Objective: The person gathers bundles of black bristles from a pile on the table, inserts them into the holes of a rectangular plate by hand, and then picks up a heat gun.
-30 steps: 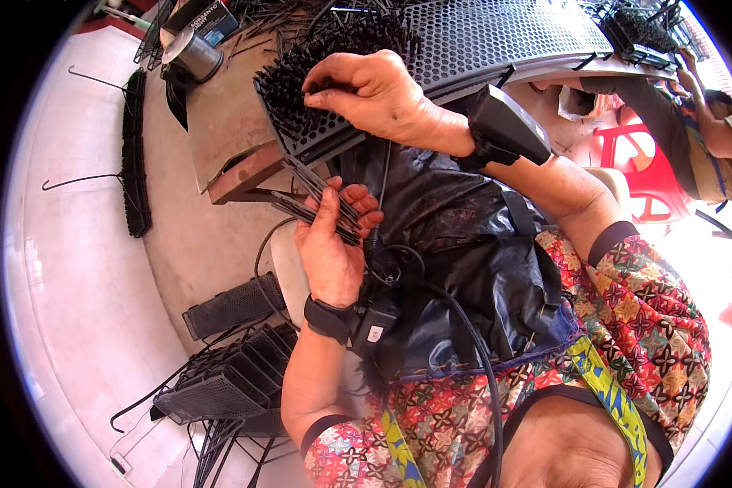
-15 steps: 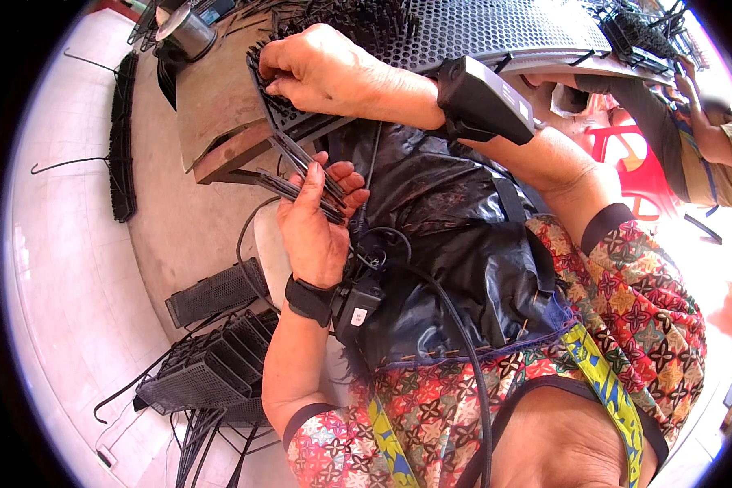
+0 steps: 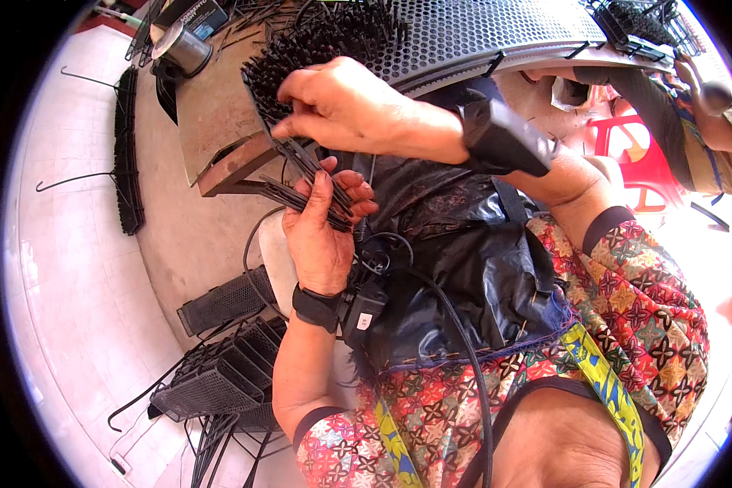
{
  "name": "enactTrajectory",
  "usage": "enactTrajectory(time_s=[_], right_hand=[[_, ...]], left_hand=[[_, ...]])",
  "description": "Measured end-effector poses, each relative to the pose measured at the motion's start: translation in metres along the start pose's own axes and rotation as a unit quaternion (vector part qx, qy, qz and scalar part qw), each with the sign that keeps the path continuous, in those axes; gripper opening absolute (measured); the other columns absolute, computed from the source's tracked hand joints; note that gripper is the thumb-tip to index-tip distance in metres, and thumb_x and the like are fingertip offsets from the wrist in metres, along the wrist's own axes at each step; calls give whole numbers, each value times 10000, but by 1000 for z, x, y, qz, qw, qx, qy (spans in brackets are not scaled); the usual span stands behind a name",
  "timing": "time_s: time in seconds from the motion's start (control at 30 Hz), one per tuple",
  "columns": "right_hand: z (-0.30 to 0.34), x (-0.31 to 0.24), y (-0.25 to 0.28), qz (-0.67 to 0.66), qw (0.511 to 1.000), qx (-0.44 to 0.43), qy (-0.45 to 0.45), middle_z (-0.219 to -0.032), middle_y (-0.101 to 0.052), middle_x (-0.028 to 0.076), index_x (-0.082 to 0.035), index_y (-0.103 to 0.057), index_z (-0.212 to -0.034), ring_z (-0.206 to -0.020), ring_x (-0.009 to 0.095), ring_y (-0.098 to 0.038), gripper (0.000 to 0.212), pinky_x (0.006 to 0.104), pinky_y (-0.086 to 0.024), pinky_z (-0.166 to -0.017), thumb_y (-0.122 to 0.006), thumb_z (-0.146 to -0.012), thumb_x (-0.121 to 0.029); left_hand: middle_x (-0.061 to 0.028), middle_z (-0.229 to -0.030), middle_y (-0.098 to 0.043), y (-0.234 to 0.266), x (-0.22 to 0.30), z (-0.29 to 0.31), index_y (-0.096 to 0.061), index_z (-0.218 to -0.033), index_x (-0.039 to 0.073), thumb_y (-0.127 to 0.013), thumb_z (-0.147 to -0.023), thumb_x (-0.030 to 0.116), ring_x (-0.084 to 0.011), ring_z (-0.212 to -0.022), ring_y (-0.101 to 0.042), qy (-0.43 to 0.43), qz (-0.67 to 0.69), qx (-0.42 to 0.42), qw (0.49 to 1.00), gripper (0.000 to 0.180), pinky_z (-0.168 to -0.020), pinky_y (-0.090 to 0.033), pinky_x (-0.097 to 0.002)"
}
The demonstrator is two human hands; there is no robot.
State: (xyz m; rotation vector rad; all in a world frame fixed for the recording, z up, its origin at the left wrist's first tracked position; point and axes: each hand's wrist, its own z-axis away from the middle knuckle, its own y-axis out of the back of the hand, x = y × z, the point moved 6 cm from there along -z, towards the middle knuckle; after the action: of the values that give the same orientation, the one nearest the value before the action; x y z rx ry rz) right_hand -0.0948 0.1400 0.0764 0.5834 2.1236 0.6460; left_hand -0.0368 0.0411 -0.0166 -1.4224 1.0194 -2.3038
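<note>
My left hand [image 3: 321,232] is closed around a bundle of thin black sticks [image 3: 327,195], with the thumb across them; their far ends fan out toward the panel. Above it, my right hand [image 3: 342,110] hangs over the near left corner of a dark perforated panel [image 3: 480,37]. Its thumb and forefinger are bent and apart, and no stick shows between them. Many black sticks [image 3: 317,53] stand upright, close together, in the holes at the panel's left end. The rest of its holes show bare metal mesh.
A wooden bench [image 3: 220,106] with a metal can [image 3: 183,50] lies beyond my left hand. Black mesh racks [image 3: 220,366] stand at lower left, and a hooked black rack [image 3: 126,154] at far left. A red stool [image 3: 642,154] and another person [image 3: 699,138] are at right.
My right hand has drawn back from the panel's corner, nearer to me and right, and its thumb and forefinger have parted. My left hand still holds the bundle, slightly lower.
</note>
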Motion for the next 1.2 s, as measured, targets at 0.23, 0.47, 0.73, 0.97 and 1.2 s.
enactTrajectory(time_s=[0.23,0.47,0.73,0.97,1.2], right_hand=[[36,22,-3,-353,870,-111,-327,-606,-582,72,61,-569,-809,-471,100,-549,177,192,-433,-430,-637,-711,-70],[19,45,32,-428,851,146,-268,-649,-611,111,34,-601,-759,-444,112,-542,91,200,-452,-411,-634,-704,-30],[9,54,31,-211,954,166,-130,-715,-622,45,3,-609,-838,-594,67,-558,116,178,-465,-552,-623,-743,-62],[11,39,25,-65,991,117,-29,-672,-605,64,-18,-600,-835,-593,71,-557,130,194,-445,-542,-621,-741,-106],[-14,23,1,108,993,25,48,-612,-542,146,-18,-577,-718,-589,326,-544,150,373,-442,-522,-584,-729,-168]], left_hand=[[-168,-843,-582,-14,-2,6,-491,-1007,-27,-498,-842,235,-238,-705,-590,16,-55,-64,996,309,-559,-496,-310],[-160,-889,-574,6,-6,0,-479,-983,-23,-487,-849,235,-224,-743,-589,32,-27,36,998,291,-595,-499,-311],[-141,-864,-575,8,-7,-2,-472,-985,-14,-484,-851,245,-212,-735,-585,37,-16,31,999,292,-607,-499,-302],[-139,-843,-578,9,-7,-1,-476,-977,-14,-484,-851,237,-210,-717,-585,36,-17,38,998,281,-596,-500,-298],[-122,-855,-577,11,-6,-1,-477,-991,5,-514,-833,234,-204,-734,-584,46,-21,43,998,280,-625,-499,-315]])
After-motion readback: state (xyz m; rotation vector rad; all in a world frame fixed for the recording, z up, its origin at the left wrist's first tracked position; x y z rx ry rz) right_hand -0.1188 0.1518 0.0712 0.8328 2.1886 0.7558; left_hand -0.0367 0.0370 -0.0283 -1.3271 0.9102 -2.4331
